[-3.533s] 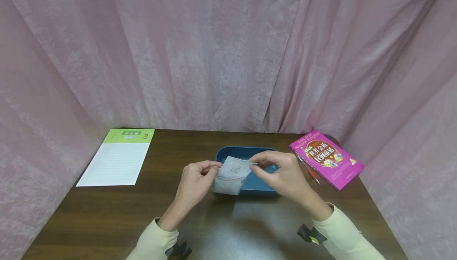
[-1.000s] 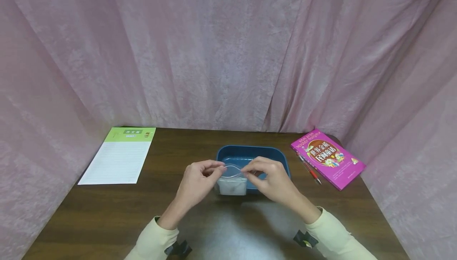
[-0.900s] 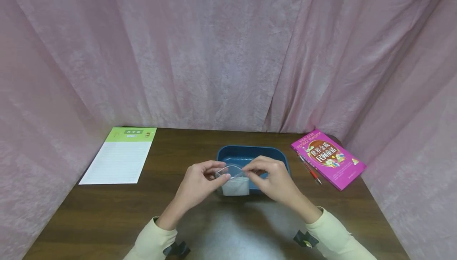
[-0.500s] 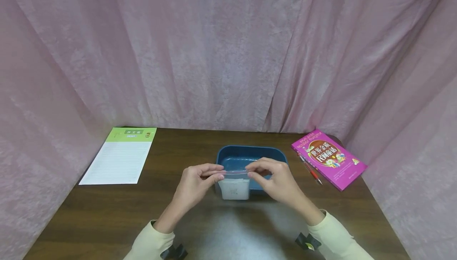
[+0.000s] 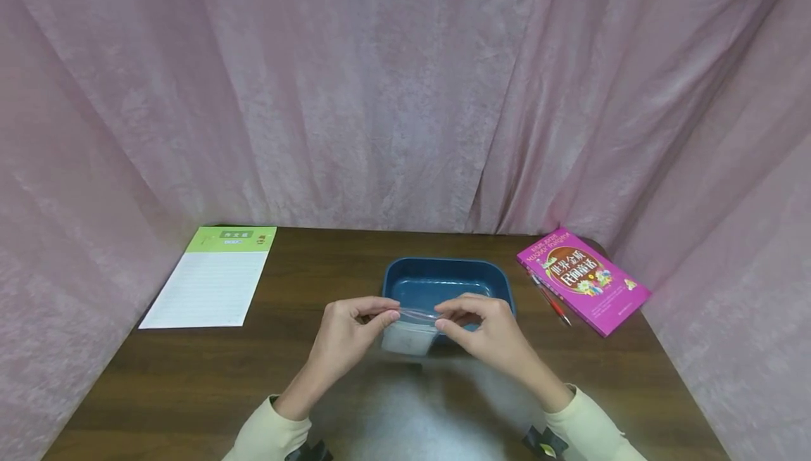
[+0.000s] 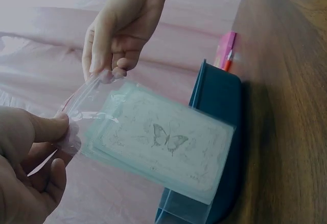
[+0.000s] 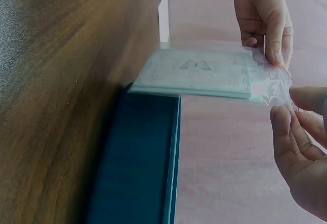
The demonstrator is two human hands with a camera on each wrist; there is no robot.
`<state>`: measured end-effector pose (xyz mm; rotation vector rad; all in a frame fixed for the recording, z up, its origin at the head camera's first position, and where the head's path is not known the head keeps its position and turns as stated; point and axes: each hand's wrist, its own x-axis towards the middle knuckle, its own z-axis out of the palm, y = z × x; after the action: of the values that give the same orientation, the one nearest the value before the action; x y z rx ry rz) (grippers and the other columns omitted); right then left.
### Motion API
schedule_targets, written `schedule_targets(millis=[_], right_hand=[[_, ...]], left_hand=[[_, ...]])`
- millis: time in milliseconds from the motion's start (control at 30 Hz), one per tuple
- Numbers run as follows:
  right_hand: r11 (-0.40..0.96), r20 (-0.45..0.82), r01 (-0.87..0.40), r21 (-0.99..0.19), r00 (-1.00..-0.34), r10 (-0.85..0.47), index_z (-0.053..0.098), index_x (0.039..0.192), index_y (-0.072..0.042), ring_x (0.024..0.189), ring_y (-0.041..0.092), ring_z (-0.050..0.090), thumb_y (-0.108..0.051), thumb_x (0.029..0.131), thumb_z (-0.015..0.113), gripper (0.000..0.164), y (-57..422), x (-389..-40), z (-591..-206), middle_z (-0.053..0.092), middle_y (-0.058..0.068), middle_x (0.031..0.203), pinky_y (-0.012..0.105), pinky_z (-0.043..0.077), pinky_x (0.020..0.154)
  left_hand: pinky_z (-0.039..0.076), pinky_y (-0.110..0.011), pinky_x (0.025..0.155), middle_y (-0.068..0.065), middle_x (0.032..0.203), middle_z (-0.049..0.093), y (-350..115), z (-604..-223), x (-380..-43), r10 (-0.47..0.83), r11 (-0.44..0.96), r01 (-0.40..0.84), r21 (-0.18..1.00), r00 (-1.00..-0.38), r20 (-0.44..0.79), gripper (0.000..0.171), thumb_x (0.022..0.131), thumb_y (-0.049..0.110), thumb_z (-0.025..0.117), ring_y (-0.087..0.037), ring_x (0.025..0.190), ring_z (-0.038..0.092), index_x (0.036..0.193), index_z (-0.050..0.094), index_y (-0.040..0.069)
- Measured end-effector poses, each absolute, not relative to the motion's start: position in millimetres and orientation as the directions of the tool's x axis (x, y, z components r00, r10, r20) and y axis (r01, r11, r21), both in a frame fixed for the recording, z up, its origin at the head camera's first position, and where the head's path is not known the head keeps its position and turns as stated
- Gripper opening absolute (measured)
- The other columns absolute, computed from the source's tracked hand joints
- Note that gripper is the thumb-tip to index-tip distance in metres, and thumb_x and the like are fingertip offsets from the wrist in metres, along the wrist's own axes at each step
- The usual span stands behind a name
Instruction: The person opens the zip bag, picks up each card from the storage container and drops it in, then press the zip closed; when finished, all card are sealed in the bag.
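A clear zip bag [image 5: 408,338] hangs upright from both hands, just in front of the blue bin [image 5: 446,271]. Inside it is a stack of pale paper cards [image 6: 168,140], the front one printed with a butterfly. My left hand [image 5: 347,334] pinches the left end of the bag's top strip between thumb and fingers. At the other end of that strip, my right hand [image 5: 484,324] pinches with thumb and forefinger. In the right wrist view the bag's zip edge runs between the two hands, and the cards sit lower in the bag.
A lined writing pad [image 5: 205,281] with a green header lies at the left of the wooden table [image 5: 190,376]. On the right are a magenta book [image 5: 583,281] and a red pen [image 5: 554,306] beside it. Pink curtains [image 5: 380,95] hang around the table.
Earlier the bag was tilted, then its mouth was spread apart in a loop; now its top edges lie together in a strip. Both hands have come slightly lower and nearer.
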<state>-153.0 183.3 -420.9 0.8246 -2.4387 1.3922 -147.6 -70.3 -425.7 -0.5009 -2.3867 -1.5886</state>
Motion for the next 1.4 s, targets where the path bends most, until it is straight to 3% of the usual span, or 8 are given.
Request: schedule_targets(millis=[267, 467, 667, 867, 1233, 1400], right_hand=[[0.462, 0.466, -0.621, -0.633, -0.782, -0.413, 0.079, 0.096, -0.019, 0.078, 0.003, 0.063, -0.021, 0.092, 0.076, 0.004, 183, -156, -418, 0.069, -0.016, 0.089, 0.026, 0.057, 0.069], [0.504, 0.486, -0.666, -0.549, -0.746, -0.457, 0.069, 0.093, -0.018, 0.077, 0.003, 0.054, -0.016, 0.095, 0.072, 0.004, 182, -158, -419, 0.058, -0.014, 0.085, 0.025, 0.052, 0.066], [0.462, 0.552, -0.714, -0.527, -0.700, -0.453, 0.067, 0.093, -0.017, 0.077, 0.003, 0.055, -0.011, 0.095, 0.071, 0.008, 177, -158, -418, 0.057, -0.011, 0.084, 0.025, 0.052, 0.066], [0.411, 0.568, -0.722, -0.557, -0.692, -0.446, 0.073, 0.095, -0.018, 0.079, 0.004, 0.059, -0.015, 0.091, 0.076, 0.006, 173, -160, -416, 0.064, -0.012, 0.086, 0.027, 0.054, 0.070], [0.316, 0.697, -0.834, -0.453, -0.552, -0.458, 0.074, 0.089, -0.014, 0.071, 0.006, 0.054, -0.003, 0.088, 0.076, 0.012, 165, -164, -417, 0.061, -0.008, 0.076, 0.023, 0.049, 0.063], [0.313, 0.676, -0.777, -0.545, -0.629, -0.384, 0.078, 0.092, -0.013, 0.071, 0.007, 0.061, -0.007, 0.086, 0.080, 0.008, 167, -161, -416, 0.071, -0.006, 0.082, 0.026, 0.054, 0.061]], left_hand=[[0.056, -0.023, 0.062, 0.006, 0.093, 0.079, -70, -426, -146, 0.158, 0.381, 0.386, 0.840, -0.922, 0.353, 0.014, 0.086, 0.014, 0.081, -0.004, 0.074, 0.070, 0.101, 0.081, 0.015], [0.046, -0.022, 0.050, 0.006, 0.087, 0.077, -69, -425, -145, 0.188, 0.464, 0.380, 0.800, -0.925, 0.330, 0.011, 0.086, 0.014, 0.081, -0.004, 0.060, 0.056, 0.097, 0.082, 0.013], [0.041, -0.021, 0.048, 0.006, 0.081, 0.073, -69, -425, -146, 0.200, 0.463, 0.491, 0.738, -0.869, 0.452, 0.011, 0.086, 0.009, 0.080, -0.002, 0.056, 0.048, 0.097, 0.082, 0.007], [0.046, -0.022, 0.052, 0.005, 0.081, 0.072, -68, -421, -145, 0.196, 0.412, 0.545, 0.730, -0.835, 0.513, 0.008, 0.087, 0.009, 0.079, -0.003, 0.060, 0.052, 0.095, 0.081, 0.007], [0.051, -0.024, 0.057, 0.013, 0.079, 0.071, -69, -421, -144, 0.208, 0.393, 0.521, 0.758, -0.853, 0.478, 0.007, 0.090, 0.012, 0.078, -0.003, 0.063, 0.058, 0.095, 0.078, 0.016], [0.051, -0.024, 0.058, 0.012, 0.080, 0.068, -72, -421, -145, 0.193, 0.392, 0.522, 0.758, -0.852, 0.487, 0.005, 0.091, 0.013, 0.077, -0.006, 0.065, 0.057, 0.096, 0.076, 0.016]])
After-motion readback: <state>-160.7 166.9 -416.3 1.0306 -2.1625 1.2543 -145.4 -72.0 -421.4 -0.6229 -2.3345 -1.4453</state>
